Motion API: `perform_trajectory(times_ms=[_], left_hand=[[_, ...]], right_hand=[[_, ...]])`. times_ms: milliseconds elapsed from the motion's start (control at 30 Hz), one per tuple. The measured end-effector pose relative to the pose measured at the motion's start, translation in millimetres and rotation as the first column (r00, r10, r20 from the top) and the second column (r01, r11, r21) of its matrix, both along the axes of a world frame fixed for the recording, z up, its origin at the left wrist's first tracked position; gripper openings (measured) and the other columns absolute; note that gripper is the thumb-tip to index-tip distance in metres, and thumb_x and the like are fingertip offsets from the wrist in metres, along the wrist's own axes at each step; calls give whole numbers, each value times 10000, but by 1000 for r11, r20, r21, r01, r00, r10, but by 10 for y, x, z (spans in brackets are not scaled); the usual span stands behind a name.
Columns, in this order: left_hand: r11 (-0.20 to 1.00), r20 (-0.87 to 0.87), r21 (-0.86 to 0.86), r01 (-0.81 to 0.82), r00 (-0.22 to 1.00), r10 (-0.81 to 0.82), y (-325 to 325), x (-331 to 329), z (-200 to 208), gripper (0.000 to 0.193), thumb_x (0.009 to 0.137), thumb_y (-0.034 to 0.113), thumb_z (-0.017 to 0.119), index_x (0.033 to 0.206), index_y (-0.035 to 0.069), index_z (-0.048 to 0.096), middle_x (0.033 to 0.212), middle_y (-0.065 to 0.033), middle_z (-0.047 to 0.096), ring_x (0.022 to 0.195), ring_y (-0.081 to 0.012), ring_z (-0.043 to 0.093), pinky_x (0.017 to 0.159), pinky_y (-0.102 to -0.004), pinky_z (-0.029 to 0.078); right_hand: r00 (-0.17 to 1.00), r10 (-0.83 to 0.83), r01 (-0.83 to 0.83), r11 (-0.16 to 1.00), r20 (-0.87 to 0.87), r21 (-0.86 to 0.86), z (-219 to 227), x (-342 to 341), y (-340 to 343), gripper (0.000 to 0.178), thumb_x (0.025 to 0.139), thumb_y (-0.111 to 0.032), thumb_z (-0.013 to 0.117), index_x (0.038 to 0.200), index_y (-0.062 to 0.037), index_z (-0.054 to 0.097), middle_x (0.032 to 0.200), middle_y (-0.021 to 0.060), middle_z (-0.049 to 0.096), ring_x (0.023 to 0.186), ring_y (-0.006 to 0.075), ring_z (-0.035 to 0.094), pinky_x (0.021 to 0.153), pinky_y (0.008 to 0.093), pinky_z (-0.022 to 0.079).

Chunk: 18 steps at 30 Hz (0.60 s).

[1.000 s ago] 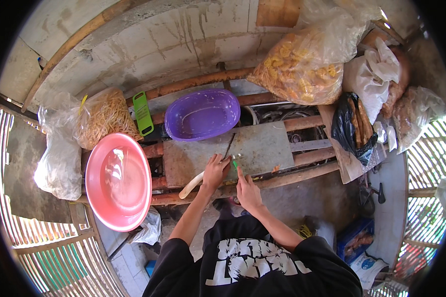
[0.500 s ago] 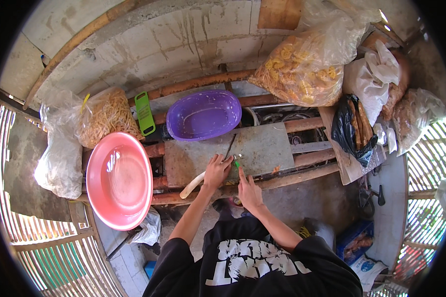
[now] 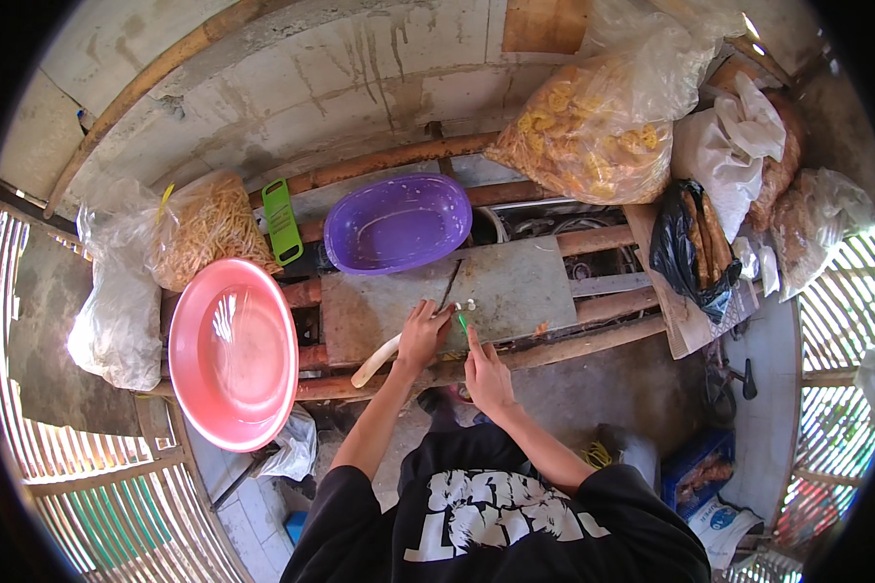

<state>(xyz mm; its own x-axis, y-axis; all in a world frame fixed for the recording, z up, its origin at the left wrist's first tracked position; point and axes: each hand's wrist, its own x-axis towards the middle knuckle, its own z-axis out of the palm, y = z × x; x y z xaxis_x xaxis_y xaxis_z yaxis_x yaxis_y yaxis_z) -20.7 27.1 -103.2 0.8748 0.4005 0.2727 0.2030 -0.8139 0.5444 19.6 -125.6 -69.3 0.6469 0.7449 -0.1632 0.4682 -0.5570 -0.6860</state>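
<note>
Over the grey slab, my left hand is closed around a long, pale, peeled root-like piece. Its thick end sticks out toward the slab's near edge, and the rest passes under my fingers. My right hand grips a small knife with green on it, index finger stretched along it. Just beyond the blade, a few small white pieces lie by the fingertips of my left hand. The knife's exact edge is too small to make out.
A purple oval basin stands behind the slab, beside a green slicer board. The pink basin is at left. Bags of snacks and a black bag with brown roots lie right. Bamboo poles leave gaps.
The knife and my right hand have shifted slightly, and the white pieces beyond my left fingertips show more. My left hand keeps its hold on the pale piece.
</note>
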Motion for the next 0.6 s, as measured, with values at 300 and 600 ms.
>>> perform_trajectory(times_ms=[300, 600], left_hand=[[1000, -2, -12, 0, 1000, 0, 4, -2, 12, 228, 695, 64, 581, 922, 49, 598, 740, -83, 456, 742, -248, 478, 630, -350, 410], [1000, 18, 28, 3, 1000, -4, 25, -5, -2, 232, 692, 54, 581, 924, 58, 599, 745, -82, 456, 734, -252, 478, 623, -355, 417]], right_hand=[[1000, -9, 9, 1000, -8, 11, -20, 4, 33, 496, 810, -110, 409, 1289, -112, 279, 840, 200, 510, 666, 381, 528, 577, 460, 439], [999, 13, -12, 1000, 36, -15, -11, 29, 52, 493, 802, -103, 418, 1280, -116, 300, 802, 204, 515, 623, 376, 531, 538, 457, 442]])
